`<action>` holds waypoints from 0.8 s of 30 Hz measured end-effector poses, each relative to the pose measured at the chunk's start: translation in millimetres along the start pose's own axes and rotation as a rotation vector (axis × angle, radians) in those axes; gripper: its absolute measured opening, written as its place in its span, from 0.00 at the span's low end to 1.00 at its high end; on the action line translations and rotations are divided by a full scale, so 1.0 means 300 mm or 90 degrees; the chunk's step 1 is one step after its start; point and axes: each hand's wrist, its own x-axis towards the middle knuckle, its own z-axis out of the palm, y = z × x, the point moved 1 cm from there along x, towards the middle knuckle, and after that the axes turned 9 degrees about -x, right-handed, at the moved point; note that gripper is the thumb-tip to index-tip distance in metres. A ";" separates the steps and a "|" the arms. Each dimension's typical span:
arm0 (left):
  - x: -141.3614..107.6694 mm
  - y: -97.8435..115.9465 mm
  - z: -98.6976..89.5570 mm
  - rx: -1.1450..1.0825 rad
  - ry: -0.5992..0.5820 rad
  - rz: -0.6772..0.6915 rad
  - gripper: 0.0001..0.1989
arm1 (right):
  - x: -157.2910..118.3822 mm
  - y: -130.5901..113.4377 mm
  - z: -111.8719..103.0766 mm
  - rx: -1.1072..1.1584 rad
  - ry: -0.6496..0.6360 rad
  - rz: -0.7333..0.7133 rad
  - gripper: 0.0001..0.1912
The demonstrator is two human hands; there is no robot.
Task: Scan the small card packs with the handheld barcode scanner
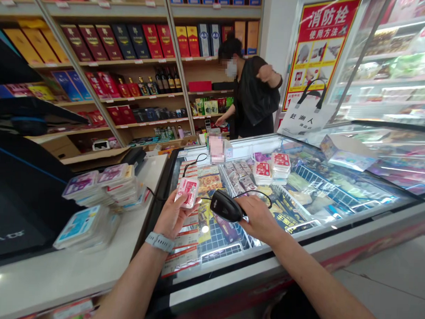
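My left hand [172,214], with a grey watch strap at the wrist, grips a small clear plastic box with a red-and-white label [187,192]. A black handheld barcode scanner [226,205] is in my right hand [259,218], its head pointing left toward the box. Box and scanner are a short gap apart, both above the glass top of a chest freezer [209,259]. Similar red-labelled boxes [281,167] stand in two stacks on the glass farther off. The scanner's trigger is hidden from view.
Stacks of purple-labelled boxes [116,174] and blue-labelled boxes [83,225] stand on the white counter [125,263] at left, beside a dark monitor [19,208]. A white carrier bag [304,118] stands on the freezer's far side. A person in black [256,96] bends near the shelves behind.
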 end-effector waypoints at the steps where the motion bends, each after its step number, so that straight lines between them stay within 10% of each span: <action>1: -0.004 0.000 0.004 0.002 -0.007 -0.002 0.22 | -0.001 0.001 0.001 0.000 -0.001 0.001 0.20; 24: -0.009 -0.004 0.008 0.035 -0.014 0.068 0.24 | -0.003 0.002 0.006 -0.001 0.023 -0.020 0.20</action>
